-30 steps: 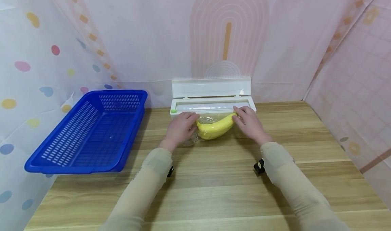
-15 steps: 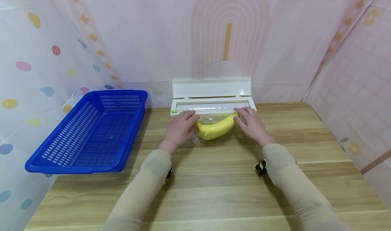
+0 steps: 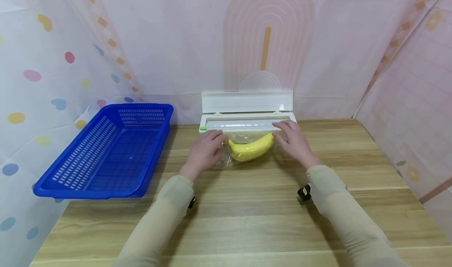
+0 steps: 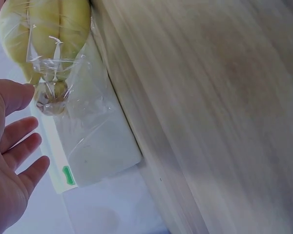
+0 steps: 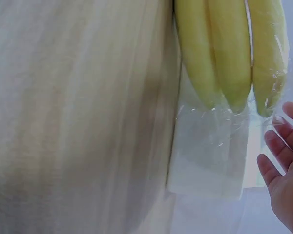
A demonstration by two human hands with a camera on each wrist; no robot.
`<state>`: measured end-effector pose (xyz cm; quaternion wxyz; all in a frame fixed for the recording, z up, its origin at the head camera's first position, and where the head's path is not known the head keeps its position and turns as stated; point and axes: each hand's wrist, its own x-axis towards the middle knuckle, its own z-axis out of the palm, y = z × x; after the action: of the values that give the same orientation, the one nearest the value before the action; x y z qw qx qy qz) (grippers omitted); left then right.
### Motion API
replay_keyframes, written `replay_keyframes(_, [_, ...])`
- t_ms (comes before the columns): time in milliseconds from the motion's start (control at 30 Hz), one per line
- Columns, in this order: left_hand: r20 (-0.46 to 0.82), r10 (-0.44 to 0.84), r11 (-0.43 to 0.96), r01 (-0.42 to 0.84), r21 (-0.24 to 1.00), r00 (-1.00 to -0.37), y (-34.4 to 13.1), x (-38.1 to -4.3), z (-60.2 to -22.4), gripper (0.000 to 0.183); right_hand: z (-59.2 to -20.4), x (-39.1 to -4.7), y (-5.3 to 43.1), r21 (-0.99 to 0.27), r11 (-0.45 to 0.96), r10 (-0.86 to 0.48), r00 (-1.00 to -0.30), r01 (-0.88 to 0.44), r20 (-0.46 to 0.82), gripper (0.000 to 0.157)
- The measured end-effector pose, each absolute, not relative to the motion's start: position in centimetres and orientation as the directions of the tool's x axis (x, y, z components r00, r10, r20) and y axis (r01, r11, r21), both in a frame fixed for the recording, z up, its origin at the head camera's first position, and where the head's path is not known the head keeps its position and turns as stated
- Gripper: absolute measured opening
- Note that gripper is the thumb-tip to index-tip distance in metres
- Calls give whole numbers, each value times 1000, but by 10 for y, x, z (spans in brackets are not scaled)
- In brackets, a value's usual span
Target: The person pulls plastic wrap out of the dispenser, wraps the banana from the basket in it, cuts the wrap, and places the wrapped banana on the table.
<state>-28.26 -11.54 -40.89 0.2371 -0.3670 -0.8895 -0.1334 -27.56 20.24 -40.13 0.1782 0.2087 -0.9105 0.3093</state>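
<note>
A small bunch of yellow bananas (image 3: 252,150), wrapped in clear cling film (image 4: 83,80), lies right in front of a white cling film dispenser (image 3: 247,101) with its lid up. My left hand (image 3: 204,151) is at the stem end; in the left wrist view its thumb tip reaches the film by the stem, fingers apart and loosely bent. By the banana tips, my right hand (image 3: 294,143) has its fingers spread, fingertips right at the film's edge in the right wrist view. Neither hand grips the bunch. Loose film (image 3: 223,163) sticks out at the stem end.
A blue slotted plastic basket (image 3: 144,176) stands on the left of the wood-grain table (image 3: 247,220). Patterned cloth walls (image 3: 176,31) rise behind and on both sides. The dispenser stands close to the back wall, with a green slider (image 3: 203,128) at its left end.
Both hands have eased outward from the ends of the bananas, and their fingers have loosened and spread. The wrapped bunch stays in front of the dispenser. The head view has shifted slightly.
</note>
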Motion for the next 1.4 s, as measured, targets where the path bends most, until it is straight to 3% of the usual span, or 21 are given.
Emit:
replay_keyframes(400, [519,549,726,682,93,-655,-128,-278,-408,41,-387,-281,190,-410,686,-328,-758,-601,563,31])
replay_keyframes(833, [485,412,824,542,163,-771,-142,-277,-400,37,-362,-281,167,-396,690,-386,-771,-606,507,37])
replay_keyframes(1100, [440,287,869,424,253,-851,-149,-283,-394,40,-354,-286,152,-378,657,-427,-735,-652,527,37])
replay_keyframes(1400, [410,179,878,333,342,-894,-151,-298,-395,46,-342,-291,130,-380,643,-442,-727,-665,526,36])
